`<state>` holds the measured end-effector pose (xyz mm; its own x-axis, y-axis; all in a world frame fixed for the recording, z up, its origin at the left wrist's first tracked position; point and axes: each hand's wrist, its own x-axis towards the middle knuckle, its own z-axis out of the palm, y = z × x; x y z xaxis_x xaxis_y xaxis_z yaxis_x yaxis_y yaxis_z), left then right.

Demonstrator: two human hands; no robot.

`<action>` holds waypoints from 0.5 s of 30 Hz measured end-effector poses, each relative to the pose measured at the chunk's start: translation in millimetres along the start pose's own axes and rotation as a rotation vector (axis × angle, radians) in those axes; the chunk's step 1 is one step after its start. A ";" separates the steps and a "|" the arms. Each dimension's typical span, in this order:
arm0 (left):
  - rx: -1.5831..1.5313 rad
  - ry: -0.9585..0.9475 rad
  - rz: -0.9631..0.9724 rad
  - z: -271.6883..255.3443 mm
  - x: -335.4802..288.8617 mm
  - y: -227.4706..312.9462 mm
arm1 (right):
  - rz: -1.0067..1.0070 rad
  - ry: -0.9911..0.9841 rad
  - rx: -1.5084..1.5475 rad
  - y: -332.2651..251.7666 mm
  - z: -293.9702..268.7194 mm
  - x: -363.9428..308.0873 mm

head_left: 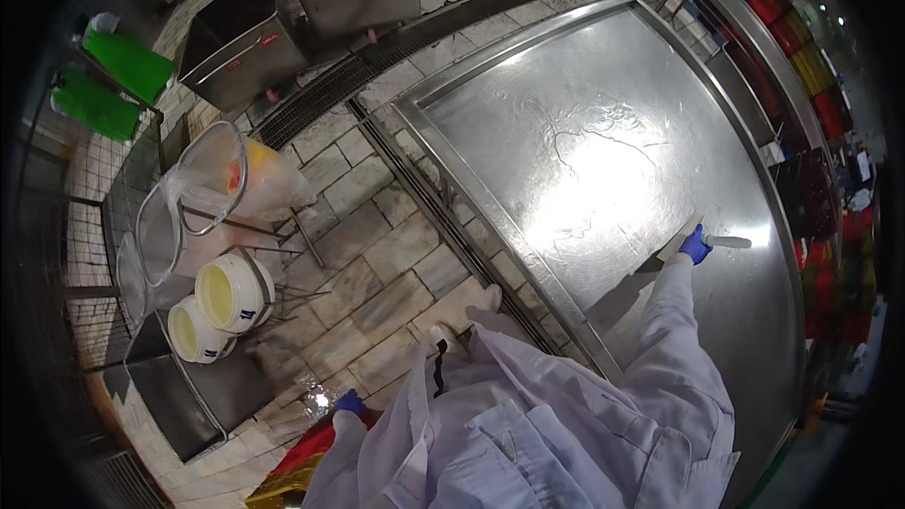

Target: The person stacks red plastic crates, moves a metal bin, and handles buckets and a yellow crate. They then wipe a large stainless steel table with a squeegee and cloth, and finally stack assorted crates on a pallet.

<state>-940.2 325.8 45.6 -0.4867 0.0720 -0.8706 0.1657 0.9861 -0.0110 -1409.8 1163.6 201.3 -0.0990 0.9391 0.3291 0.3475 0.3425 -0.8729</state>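
Note:
My right hand (696, 245), in a blue glove, is closed around a white-handled tool that looks like a hand squeegee (729, 242). Its pale straight blade (679, 238) lies across the handle, low over the steel table (509, 151) or touching it. Water forms ripples and streaks on the shiny tabletop, left of the tool. Down at my left side, away from the table, is my left hand (350, 402), also blue-gloved. It is beside a stack of red and yellow crates (304, 452). Its fingers are too small and partly hidden to read.
Two steel tubs (240, 47) stand beyond the floor drain (377, 61). At left are white buckets (231, 294), a bag-lined stand (212, 179), a dark steel bin (174, 396) and green aprons (127, 61). A raised rim edges the table; colored crates (830, 108) are stacked beyond it.

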 end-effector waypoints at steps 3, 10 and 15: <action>0.031 -0.087 0.048 -26.2 -15.0 15.9 | 0.015 -0.221 0.197 16.1 46.0 0.3; -2.283 0.161 -0.659 -27.5 20.7 2.1 | 0.203 -0.879 0.555 -141.6 170.2 -217.4; -2.227 0.142 -0.521 -34.9 42.1 9.7 | -0.130 -1.092 0.473 -199.2 157.3 -358.7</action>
<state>-989.0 343.6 26.1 -0.2122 -0.2493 -0.9449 -0.7893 -0.5264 0.3161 -1590.2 762.9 200.4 -0.9272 0.3455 0.1447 -0.0788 0.1978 -0.9771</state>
